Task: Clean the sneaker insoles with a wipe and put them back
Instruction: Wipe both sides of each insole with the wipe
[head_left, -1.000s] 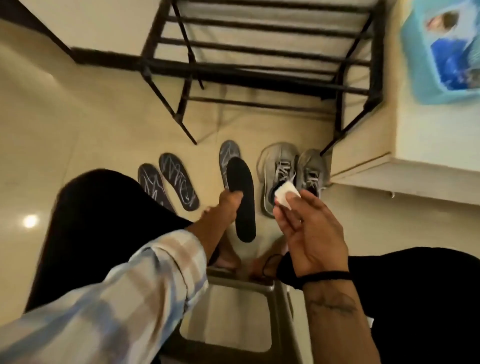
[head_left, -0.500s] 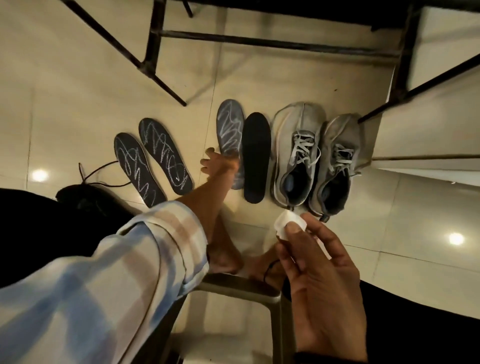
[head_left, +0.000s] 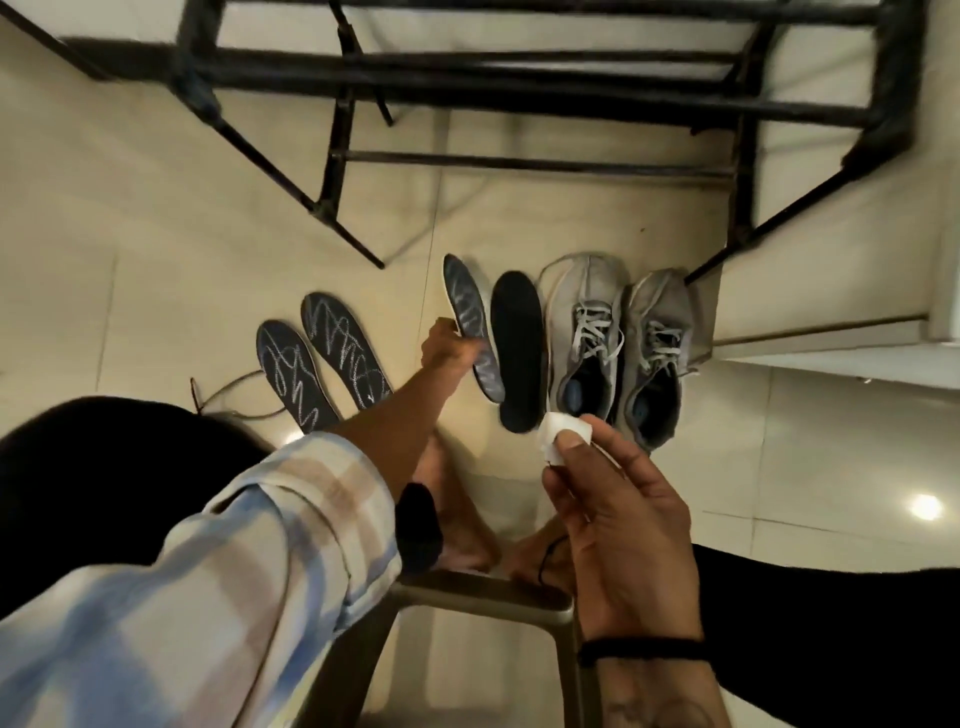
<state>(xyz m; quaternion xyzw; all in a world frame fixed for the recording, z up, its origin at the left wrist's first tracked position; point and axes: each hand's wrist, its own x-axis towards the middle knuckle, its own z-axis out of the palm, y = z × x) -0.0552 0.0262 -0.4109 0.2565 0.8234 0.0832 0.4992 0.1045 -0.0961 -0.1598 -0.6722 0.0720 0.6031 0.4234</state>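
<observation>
Grey sneakers (head_left: 618, 338), white wipe (head_left: 563, 434), blk insole (head_left: 519, 353)

No readable text anywhere here. The pale scribbled lines on the three dark insoles (head_left: 340, 353) are just a squiggle pattern, no letters or numbers. The grey sneakers (head_left: 587, 332) show no brand mark that can be made out. There's a dark marking on the right forearm (head_left: 652, 706), too blurred to read.
</observation>
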